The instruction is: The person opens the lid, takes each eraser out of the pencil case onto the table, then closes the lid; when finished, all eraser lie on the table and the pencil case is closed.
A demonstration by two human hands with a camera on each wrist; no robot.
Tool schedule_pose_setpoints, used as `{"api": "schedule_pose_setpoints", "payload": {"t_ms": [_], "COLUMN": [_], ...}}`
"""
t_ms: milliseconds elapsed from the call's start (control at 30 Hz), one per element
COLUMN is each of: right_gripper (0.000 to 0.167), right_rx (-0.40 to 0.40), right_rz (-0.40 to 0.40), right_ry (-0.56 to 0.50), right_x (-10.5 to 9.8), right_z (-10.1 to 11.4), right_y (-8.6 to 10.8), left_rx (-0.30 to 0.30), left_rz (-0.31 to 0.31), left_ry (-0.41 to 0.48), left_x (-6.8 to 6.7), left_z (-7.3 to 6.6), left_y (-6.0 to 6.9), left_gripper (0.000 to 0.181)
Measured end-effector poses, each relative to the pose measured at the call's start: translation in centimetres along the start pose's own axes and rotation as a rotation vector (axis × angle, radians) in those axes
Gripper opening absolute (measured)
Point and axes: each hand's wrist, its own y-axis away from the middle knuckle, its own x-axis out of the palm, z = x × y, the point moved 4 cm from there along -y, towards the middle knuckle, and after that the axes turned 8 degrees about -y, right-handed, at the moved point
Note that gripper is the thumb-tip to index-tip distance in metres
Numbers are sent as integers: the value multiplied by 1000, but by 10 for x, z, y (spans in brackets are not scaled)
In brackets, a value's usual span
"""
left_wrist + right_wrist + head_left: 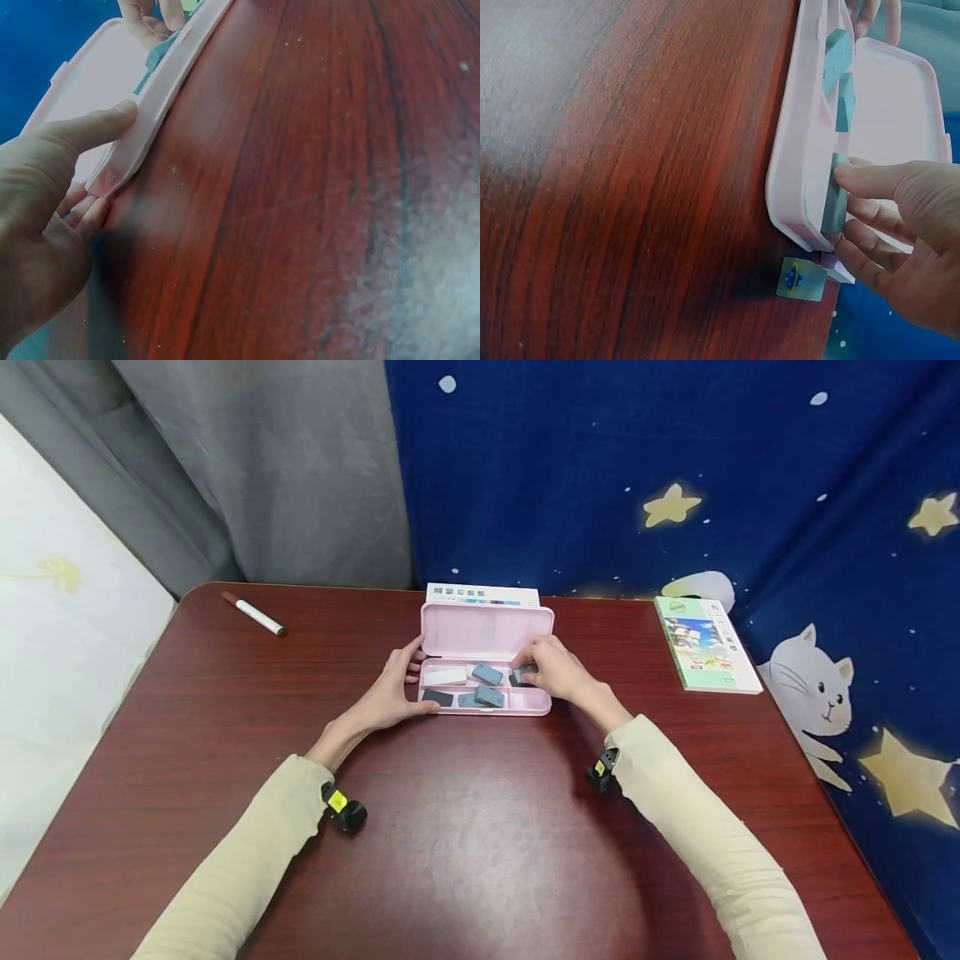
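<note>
An open pink pencil case (528, 702) lies on the table with its lid (480, 631) raised at the back. My left hand (386, 693) grips the case's left end, thumb at the front edge and fingers round the far side. At the right end, my right hand (558, 670) pinches a grey-blue eraser (834, 199) between thumb and fingers, low in the rear compartment. Several other grey-blue erasers (489, 696) lie in the case, two of them overlapping at the front. A white eraser (445, 677) sits at the rear left, with a dark block (438, 697) before it.
Behind the lid stands a white box or book (483, 594) with printed characters. A white marker (257, 616) lies at the far left of the table (465, 843). On the right is a green-and-white book (705, 647). Curtains (525, 468) hang along the back edge.
</note>
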Motion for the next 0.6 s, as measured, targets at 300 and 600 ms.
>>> {"api": "schedule_pose_setpoints", "payload": {"t_ms": [300, 600], "right_gripper": [21, 19], "right_rx": [3, -4], "right_rz": [-10, -39], "right_ry": [-43, -152], "right_x": [-1, -8], "right_z": [-1, -1], "right_y": [1, 3], "left_rx": [23, 38], "left_rz": [27, 45], "left_ry": [-5, -6], "left_x": [0, 0], "left_z": [2, 2], "left_y": [0, 0], "left_gripper": [112, 117]}}
